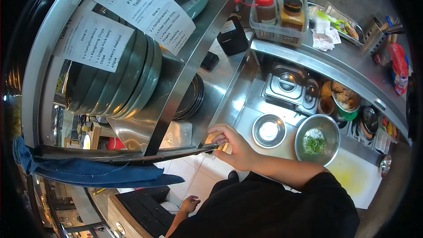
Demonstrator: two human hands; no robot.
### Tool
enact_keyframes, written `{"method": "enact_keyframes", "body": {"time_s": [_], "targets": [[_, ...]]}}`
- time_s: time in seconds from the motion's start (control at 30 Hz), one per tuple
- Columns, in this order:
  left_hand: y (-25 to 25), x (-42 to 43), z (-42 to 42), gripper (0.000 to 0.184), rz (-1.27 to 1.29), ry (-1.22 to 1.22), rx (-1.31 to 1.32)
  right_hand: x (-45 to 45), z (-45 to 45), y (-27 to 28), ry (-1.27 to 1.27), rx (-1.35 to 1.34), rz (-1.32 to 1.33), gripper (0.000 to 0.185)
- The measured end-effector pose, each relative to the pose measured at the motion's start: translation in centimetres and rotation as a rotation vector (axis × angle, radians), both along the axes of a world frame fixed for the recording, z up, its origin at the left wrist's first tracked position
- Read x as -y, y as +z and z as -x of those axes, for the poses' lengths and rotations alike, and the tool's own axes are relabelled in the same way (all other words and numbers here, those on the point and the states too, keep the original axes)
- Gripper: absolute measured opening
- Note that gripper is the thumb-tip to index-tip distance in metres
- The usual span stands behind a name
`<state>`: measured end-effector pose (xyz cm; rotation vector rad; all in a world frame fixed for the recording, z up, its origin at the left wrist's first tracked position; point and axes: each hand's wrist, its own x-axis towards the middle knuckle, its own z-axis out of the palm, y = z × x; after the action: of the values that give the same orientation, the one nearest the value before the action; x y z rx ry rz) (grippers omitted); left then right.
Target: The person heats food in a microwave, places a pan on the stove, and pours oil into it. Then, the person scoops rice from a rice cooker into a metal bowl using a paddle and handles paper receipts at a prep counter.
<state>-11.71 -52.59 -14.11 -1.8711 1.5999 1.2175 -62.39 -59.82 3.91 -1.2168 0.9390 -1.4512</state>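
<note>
My right hand (232,146) reaches out at the corner of the steel shelf (169,119), thumb and fingers apart, with nothing visible in it. I cannot tell whether its fingertips touch the shelf edge. Lower down, my left hand (190,204) hangs over the tiled floor (187,174), loosely bent and holding nothing I can see. Close to my right hand stand a clear plastic container (177,134) and a stack of dark plates (192,99). A blue cloth (101,172) is draped on the rail to the left.
Order slips (143,11) hang before stacked green bowls (119,79). On the counter are a steel bowl with shredded greens (317,141), a smaller steel bowl (269,130), lidded steel pans (286,83) and a stained white board (352,176). Above sits a bin of sauce bottles (280,35).
</note>
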Motion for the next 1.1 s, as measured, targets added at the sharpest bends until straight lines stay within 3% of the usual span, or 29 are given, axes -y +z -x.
{"method": "enact_keyframes", "body": {"time_s": [0.63, 0.87, 1.1], "targets": [[0.3, 1.7, 2.5, 0.047, 0.028, -0.068, -0.016, -0.7, 0.6, -1.0, 0.018, 0.015, -0.022, 0.046], [-2.4, 1.2, 0.0, 0.047, -0.025, 0.078, -0.006, -1.3, -1.0, -1.9, 0.067, -0.045, -0.047, 0.043], [-5.2, -0.4, -1.8, 0.051, 0.067, -0.036, -0.007, -1.8, -4.2, -2.5, 0.315, -0.197, -0.225, 0.036]]}}
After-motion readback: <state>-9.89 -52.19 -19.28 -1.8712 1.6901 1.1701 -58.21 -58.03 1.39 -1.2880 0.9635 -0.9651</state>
